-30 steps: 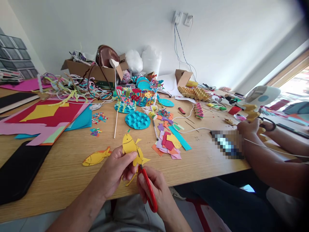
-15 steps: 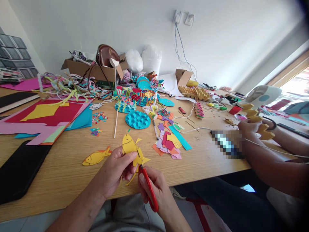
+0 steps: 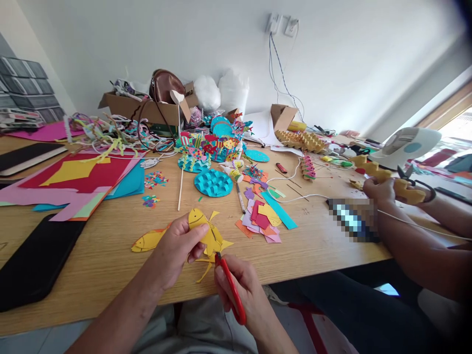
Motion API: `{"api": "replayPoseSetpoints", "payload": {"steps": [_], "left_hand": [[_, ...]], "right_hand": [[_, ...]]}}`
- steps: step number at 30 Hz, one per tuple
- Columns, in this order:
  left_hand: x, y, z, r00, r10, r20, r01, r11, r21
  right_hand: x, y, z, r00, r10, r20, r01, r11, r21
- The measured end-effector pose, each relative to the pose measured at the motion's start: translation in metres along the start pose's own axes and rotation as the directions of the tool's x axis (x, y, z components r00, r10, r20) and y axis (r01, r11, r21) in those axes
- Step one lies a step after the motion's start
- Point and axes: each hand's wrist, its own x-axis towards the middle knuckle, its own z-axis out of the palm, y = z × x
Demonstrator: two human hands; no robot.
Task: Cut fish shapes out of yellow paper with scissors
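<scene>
My left hand [image 3: 183, 244] pinches a yellow paper fish [image 3: 202, 226] with an eye and lines drawn on it. Red-handled scissors [image 3: 232, 290] are gripped in my right hand [image 3: 243, 285], their blades at the tail end of the paper. A thin yellow strip dangles below the fish. On the table behind my left wrist lie yellow fish cutouts [image 3: 147, 241], with an orange edge showing under them. Paper scraps [image 3: 260, 216] in several colours are heaped to the right of my hands.
Coloured paper sheets [image 3: 92, 177] and a black phone-like slab [image 3: 37, 265] lie at left. A blue scaled oval [image 3: 213, 183] and a white stick [image 3: 180, 187] stand beyond my hands. At right, a co-worker's hands [image 3: 383, 189] hold a yellow scalloped strip and scissors near a cable.
The view has shifted slightly, so things sit a little further right. My hands keep their hold on the fish and scissors. The co-worker's scissors now show open blades.
</scene>
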Motion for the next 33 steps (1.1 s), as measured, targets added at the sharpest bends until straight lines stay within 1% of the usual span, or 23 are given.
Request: {"api": "replayPoseSetpoints", "payload": {"steps": [5, 10, 15, 21, 23, 26, 28, 33], "left_hand": [[-0.002, 0.000, 0.003, 0.999, -0.038, -0.017, 0.038, 0.999, -0.010], [-0.002, 0.000, 0.004, 1.000, -0.018, -0.004, 0.018, 1.000, -0.009], [0.000, -0.003, 0.002, 1.000, -0.018, 0.007, 0.018, 1.000, -0.022], [-0.001, -0.005, -0.001, 0.999, -0.029, 0.019, 0.030, 0.999, -0.032], [-0.001, -0.003, -0.002, 0.999, -0.007, 0.050, 0.009, 0.999, -0.041], [0.001, 0.002, -0.004, 0.995, 0.058, 0.081, -0.054, 0.997, -0.058], [0.002, 0.006, -0.004, 0.994, 0.080, 0.074, -0.077, 0.996, -0.050], [0.002, 0.009, -0.003, 0.997, 0.075, 0.033, -0.074, 0.997, -0.027]], "right_hand": [[0.000, -0.003, 0.001, 1.000, 0.014, 0.002, -0.014, 1.000, -0.023], [0.000, -0.003, 0.001, 1.000, 0.026, 0.003, -0.026, 1.000, -0.006], [-0.001, 0.001, 0.000, 1.000, -0.017, -0.001, 0.017, 1.000, -0.012], [-0.002, 0.003, -0.002, 1.000, -0.014, 0.017, 0.014, 1.000, 0.000], [-0.001, 0.004, -0.002, 1.000, -0.002, 0.028, 0.002, 1.000, 0.001], [-0.001, 0.004, -0.003, 0.999, 0.024, 0.036, -0.024, 1.000, -0.007], [-0.001, 0.004, -0.003, 0.999, 0.029, 0.036, -0.029, 0.999, -0.013], [0.000, 0.001, -0.002, 0.999, 0.028, 0.032, -0.029, 1.000, 0.007]]}}
